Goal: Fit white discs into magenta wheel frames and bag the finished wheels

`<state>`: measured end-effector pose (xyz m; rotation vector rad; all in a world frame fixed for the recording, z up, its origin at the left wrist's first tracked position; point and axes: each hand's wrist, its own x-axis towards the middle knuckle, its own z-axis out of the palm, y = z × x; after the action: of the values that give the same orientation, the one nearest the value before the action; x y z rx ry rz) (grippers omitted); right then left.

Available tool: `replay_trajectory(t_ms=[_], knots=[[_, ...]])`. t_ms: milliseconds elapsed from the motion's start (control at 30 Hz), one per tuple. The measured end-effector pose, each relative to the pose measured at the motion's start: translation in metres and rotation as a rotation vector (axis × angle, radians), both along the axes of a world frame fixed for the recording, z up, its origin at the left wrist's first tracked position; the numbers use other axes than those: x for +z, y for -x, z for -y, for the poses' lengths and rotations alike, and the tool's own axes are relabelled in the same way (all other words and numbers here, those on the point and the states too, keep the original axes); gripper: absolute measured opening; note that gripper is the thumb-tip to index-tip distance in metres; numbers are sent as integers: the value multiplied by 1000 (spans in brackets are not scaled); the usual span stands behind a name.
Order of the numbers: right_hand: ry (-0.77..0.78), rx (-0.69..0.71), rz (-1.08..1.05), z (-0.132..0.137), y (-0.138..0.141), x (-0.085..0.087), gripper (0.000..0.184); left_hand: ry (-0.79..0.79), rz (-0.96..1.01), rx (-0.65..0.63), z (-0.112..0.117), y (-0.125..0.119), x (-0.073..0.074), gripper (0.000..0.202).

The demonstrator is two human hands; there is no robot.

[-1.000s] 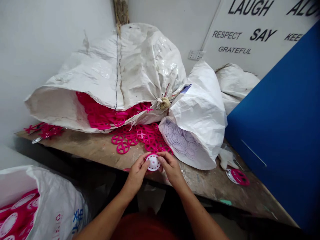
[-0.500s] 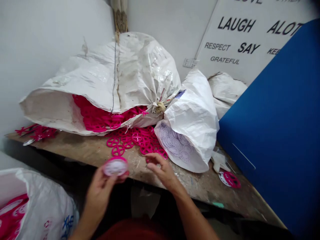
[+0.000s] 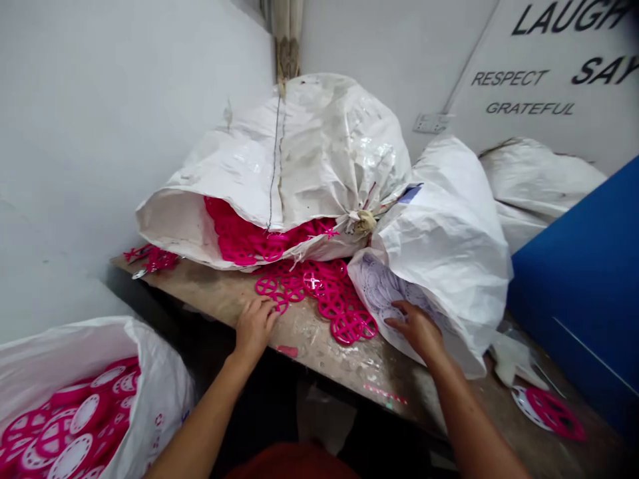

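left hand (image 3: 254,327), now empty, touches pink plastic wheels (image 3: 332,306)

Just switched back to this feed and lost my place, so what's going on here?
A person stands at a wooden table, both hands open and empty. The left hand rests on the tabletop beside a pile of pink plastic wheels. The right hand lies at the mouth of a white sack holding pale discs. Behind, another white sack spills pink wheels, and a third sack of pink-and-white discs sits near the left arm.
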<state>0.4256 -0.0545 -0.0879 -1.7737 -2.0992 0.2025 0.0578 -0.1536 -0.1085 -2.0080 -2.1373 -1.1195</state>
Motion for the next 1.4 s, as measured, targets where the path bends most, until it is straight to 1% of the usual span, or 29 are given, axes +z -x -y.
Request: replay_trajectory(t_ms=[100, 167, 267, 333, 400, 467, 500, 533, 600, 667, 733, 800, 833, 900, 967, 1000, 1067, 1167, 1233, 1333, 1400], knots=[[21, -9, -31, 1, 1, 5, 45, 78, -73, 96, -17, 5, -1, 40], [31, -22, -67, 5, -2, 10, 42, 157, -131, 116, -24, 8, -2, 47], [17, -53, -113, 12, -8, 13, 40, 203, -147, 38, -32, 9, -6, 46], [7, -118, -158, 16, -12, 13, 42, 201, -134, -13, -32, 7, -6, 44], [-24, -172, -225, 18, -16, 12, 43, 205, -112, -54, -29, 3, -4, 44], [-89, -174, -304, 21, -15, 12, 42, 218, -63, -83, -24, -1, 2, 46], [-122, -159, -341, 23, -12, 13, 42, 223, -8, -86, -22, -3, 4, 46], [-140, -141, -383, 25, -7, 15, 41, 226, 89, -78, -20, -3, 7, 46], [-103, -97, -522, 34, 9, 21, 39, 229, 353, -48, -18, -2, 11, 45], [5, -17, -734, 48, 35, 29, 35, 235, 581, -36, -18, -2, 14, 38], [151, 110, -948, 66, 67, 37, 30, 249, 694, -42, -16, -7, 17, 28], [294, 244, -1094, 81, 98, 41, 25, 260, 760, -60, -11, -21, 21, 24], [337, 291, -1134, 86, 111, 41, 23, 271, 837, -73, -7, -31, 24, 26], [337, 313, -1161, 91, 128, 38, 21, 301, 1088, -111, 4, -55, 33, 29], [260, 265, -1130, 89, 133, 31, 26, 344, 1387, -169, 14, -77, 41, 35], [223, 243, -1100, 87, 132, 27, 28, 364, 1502, -198, 18, -86, 44, 39], [154, 236, -1009, 84, 126, 21, 30, 382, 1606, -236, 23, -100, 46, 45], [27, 265, -834, 83, 118, 18, 24, 341, 1604, -231, 25, -109, 42, 45], [-7, 275, -800, 85, 116, 18, 18, 309, 1531, -229, 25, -110, 39, 43], [111, 298, -894, 87, 115, 20, 18, 272, 1284, -249, 26, -109, 37, 36], [172, 329, -879, 87, 115, 20, 19, 213, 1088, -254, 27, -109, 39, 31]])
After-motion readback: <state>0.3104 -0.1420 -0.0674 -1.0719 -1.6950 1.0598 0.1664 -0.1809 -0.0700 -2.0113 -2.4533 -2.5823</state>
